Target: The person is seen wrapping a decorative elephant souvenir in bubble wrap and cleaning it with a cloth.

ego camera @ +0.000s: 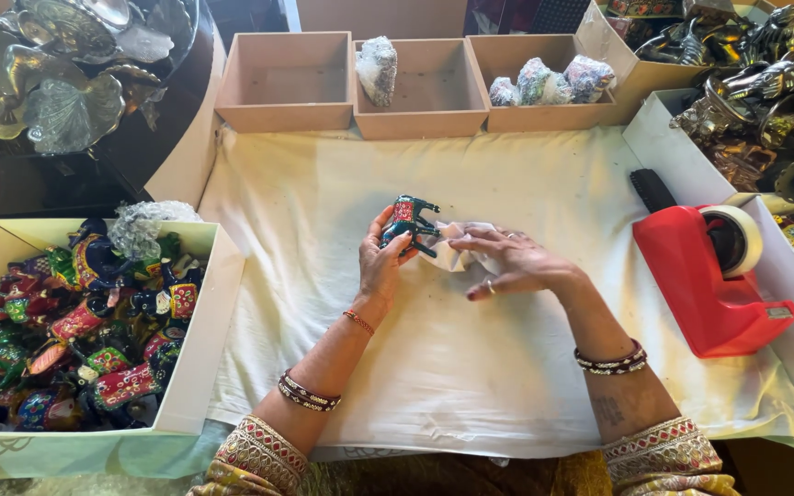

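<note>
Head view: at the centre of the frame the left hand (pixel 380 266) grips a small dark-blue painted horse figurine with a red saddle (pixel 409 222), held upright just above the cloth. The right hand (pixel 507 262) lies flat, fingers spread, pressing a crumpled sheet of thin white wrapping paper (pixel 457 246) beside the figurine. To wrap well, I judge the paper should be smoothed flat and the legs cushioned first. The surface is a cream cloth-covered table (pixel 470 367). A red tape dispenser (pixel 705 280) sits right; a white box of painted figurines (pixel 197 367) lower left; three brown cardboard trays (pixel 415 115) along the top.
</note>
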